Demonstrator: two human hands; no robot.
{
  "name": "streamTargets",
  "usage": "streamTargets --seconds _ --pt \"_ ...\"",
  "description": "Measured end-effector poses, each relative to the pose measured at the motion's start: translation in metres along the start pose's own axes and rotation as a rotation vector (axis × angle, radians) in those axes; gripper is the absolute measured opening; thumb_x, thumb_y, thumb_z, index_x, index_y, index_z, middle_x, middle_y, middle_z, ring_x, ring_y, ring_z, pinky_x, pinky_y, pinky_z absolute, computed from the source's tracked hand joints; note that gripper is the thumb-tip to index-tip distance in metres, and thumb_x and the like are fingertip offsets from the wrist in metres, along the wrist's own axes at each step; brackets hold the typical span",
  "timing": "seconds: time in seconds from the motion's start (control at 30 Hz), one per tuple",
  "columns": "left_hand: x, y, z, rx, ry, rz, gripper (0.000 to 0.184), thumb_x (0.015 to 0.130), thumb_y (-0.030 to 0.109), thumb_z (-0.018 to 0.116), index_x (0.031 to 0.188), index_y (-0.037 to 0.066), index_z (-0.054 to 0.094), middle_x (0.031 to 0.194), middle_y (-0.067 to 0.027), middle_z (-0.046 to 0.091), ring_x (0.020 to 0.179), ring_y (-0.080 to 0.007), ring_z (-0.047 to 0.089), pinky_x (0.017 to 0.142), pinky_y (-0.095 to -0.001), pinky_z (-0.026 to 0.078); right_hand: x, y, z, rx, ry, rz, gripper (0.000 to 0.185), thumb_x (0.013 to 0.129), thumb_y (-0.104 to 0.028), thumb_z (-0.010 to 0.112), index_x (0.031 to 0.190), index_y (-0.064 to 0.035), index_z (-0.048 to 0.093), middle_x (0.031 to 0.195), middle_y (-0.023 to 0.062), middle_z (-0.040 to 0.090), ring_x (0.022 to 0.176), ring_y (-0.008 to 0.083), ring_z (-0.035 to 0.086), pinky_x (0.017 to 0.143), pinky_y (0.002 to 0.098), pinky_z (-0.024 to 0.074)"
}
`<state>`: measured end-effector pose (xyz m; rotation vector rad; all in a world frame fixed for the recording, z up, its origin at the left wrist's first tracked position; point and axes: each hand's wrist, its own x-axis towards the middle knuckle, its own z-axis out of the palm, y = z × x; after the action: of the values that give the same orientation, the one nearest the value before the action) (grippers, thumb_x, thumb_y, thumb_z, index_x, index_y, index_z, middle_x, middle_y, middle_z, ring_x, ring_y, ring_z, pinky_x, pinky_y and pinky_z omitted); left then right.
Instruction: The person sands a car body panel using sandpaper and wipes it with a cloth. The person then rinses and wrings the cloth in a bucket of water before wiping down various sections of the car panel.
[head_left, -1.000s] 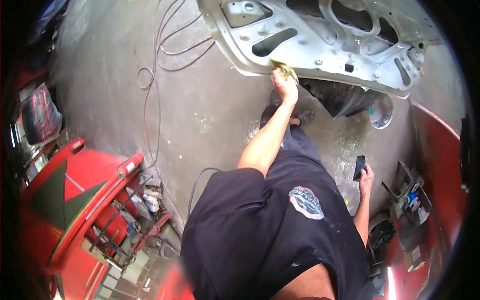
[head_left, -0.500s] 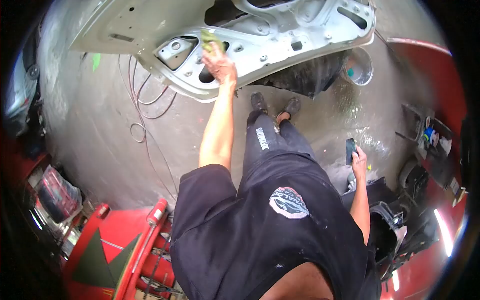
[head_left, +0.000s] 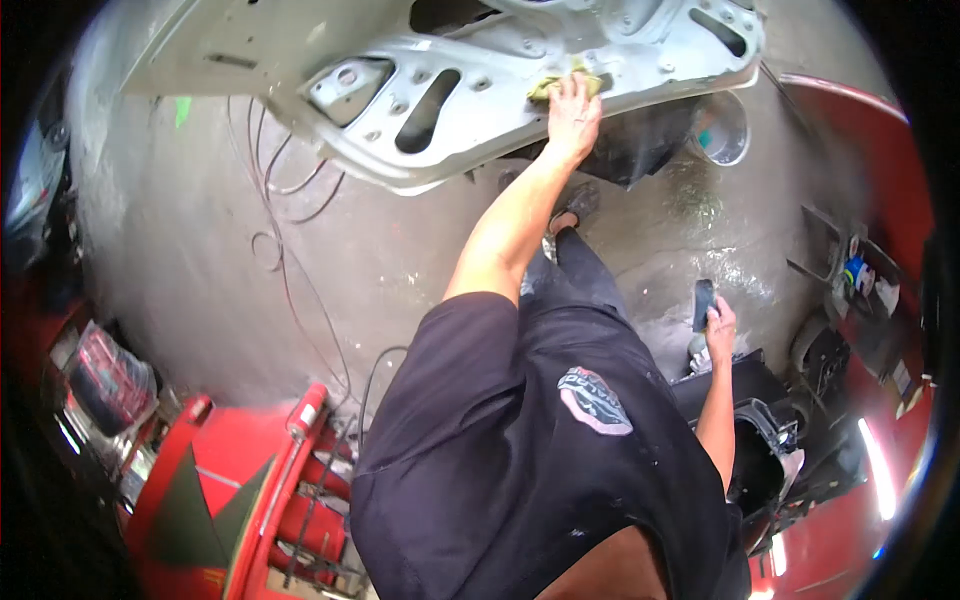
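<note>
My left hand (head_left: 574,118) presses a crumpled yellow-green cloth (head_left: 550,90) against the inner face of a pale grey car lid panel (head_left: 480,110), near its front edge. The fingers are closed over the cloth and hide part of it. Lower down at my right side, my right hand (head_left: 720,330) holds a dark, flat oblong block (head_left: 704,305) by its edge, away from the panel. Whether it is a sanding block I cannot tell.
Under the panel lie a black sheet-like part (head_left: 640,140) and a clear bucket (head_left: 722,130). Hoses (head_left: 275,210) run across the floor at left. Red car bodywork (head_left: 215,450) stands lower left, and black parts (head_left: 760,440) lie behind my right arm.
My left hand has slid the cloth rightward along the panel, from beside the oblong slot to nearer its middle. My right hand stays almost in place with the dark block.
</note>
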<state>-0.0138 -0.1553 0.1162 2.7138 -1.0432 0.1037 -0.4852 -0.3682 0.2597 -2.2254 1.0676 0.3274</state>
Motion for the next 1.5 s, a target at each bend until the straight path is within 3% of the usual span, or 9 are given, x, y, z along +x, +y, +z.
streamTargets --seconds 0.17,0.3,0.43,0.53,0.73,0.87,1.13,1.4,1.5 --pt "-0.08 -0.067 -0.032 -0.112 -0.177 0.273 0.019 0.084 0.023 0.06 0.098 0.014 0.069 0.137 -0.0161 0.054 0.132 -0.0321 0.046 0.101 -0.0525 0.039 0.014 -0.035 -0.01 0.018 -0.043 0.013 0.042 0.093 -0.009 0.051 0.129 0.0115 0.058 0.123 0.0248 0.067 0.115 0.0329 0.064 0.103 0.0366 0.0454" --pt "-0.183 -0.141 -0.055 0.018 -0.378 0.147 0.03 0.086 0.018 0.06 0.114 0.015 0.069 0.145 -0.0189 0.048 0.133 -0.0375 0.044 0.104 -0.0552 0.04 -0.005 -0.013 0.008 0.212 -0.136 0.096 0.039 0.093 -0.008 0.051 0.126 0.01 0.06 0.121 0.0224 0.068 0.112 0.0327 0.064 0.101 0.0368 0.0459" --pt "-0.189 -0.163 -0.087 -0.148 -0.252 -0.023 0.033 0.077 0.002 0.064 0.107 0.014 0.072 0.119 -0.0173 0.059 0.107 -0.0369 0.058 0.086 -0.0456 0.053 -0.032 0.021 0.023 -0.007 -0.03 0.05 0.032 0.084 -0.005 0.055 0.114 0.0038 0.064 0.099 0.0237 0.068 0.094 0.0373 0.065 0.087 0.0394 0.0493" --pt "-0.147 -0.125 -0.103 -0.276 -0.178 -0.243 0.034 0.079 0.002 0.065 0.109 0.015 0.072 0.119 -0.0169 0.059 0.107 -0.0384 0.06 0.088 -0.0468 0.054 -0.04 0.041 0.026 -0.037 0.079 0.052 0.032 0.082 -0.005 0.055 0.112 0.0029 0.065 0.097 0.0232 0.068 0.094 0.0381 0.065 0.088 0.0403 0.0494" --pt "0.016 -0.044 -0.081 -0.183 0.118 -0.225 0.049 0.086 0.008 0.062 0.135 0.01 0.056 0.13 -0.0271 0.05 0.114 -0.0447 0.056 0.089 -0.0494 0.053 0.004 0.07 -0.004 0.048 -0.004 0.102 0.038 0.084 -0.009 0.054 0.116 0.0067 0.064 0.102 0.0249 0.069 0.1 0.0358 0.066 0.092 0.0411 0.0487" --pt "0.074 0.019 -0.005 -0.043 -0.106 -0.284 0.042 0.087 0.008 0.055 0.13 0.006 0.056 0.12 -0.0241 0.051 0.107 -0.0439 0.054 0.089 -0.052 0.05 0.05 0.081 -0.039 0.138 0.002 0.038 0.035 0.085 -0.005 0.052 0.117 0.002 0.064 0.098 0.0221 0.068 0.093 0.0353 0.065 0.086 0.0387 0.0498" --pt "0.157 0.142 0.057 -0.139 0.277 -0.271 0.053 0.078 0.002 0.062 0.129 0.009 0.055 0.123 -0.0261 0.049 0.109 -0.0448 0.05 0.092 -0.0554 0.047 0.115 0.135 -0.124 0.219 0.111 0.026 0.036 0.088 -0.007 0.052 0.121 0.0048 0.062 0.099 0.0212 0.068 0.093 0.031 0.065 0.087 0.0377 0.0488" --pt "0.209 0.185 0.053 0.0 0.093 -0.269 0.063 0.081 0.006 0.06 0.143 0.008 0.049 0.139 -0.029 0.044 0.124 -0.0454 0.045 0.105 -0.053 0.04 0.119 0.22 -0.116 0.164 -0.022 0.23 0.034 0.085 -0.004 0.055 0.117 0.0012 0.065 0.098 0.0238 0.068 0.094 0.0362 0.066 0.086 0.0395 0.0493" --pt "0.231 0.227 0.072 -0.109 0.0 0.082 0.061 0.074 0.008 0.063 0.135 0.01 0.056 0.143 -0.0238 0.044 0.12 -0.0433 0.047 0.104 -0.0535 0.04 0.111 0.228 -0.114 0.17 0.008 0.186 0.034 0.085 -0.004 0.056 0.117 0.0016 0.065 0.098 0.0241 0.068 0.095 0.0379 0.065 0.087 0.0406 0.0493"
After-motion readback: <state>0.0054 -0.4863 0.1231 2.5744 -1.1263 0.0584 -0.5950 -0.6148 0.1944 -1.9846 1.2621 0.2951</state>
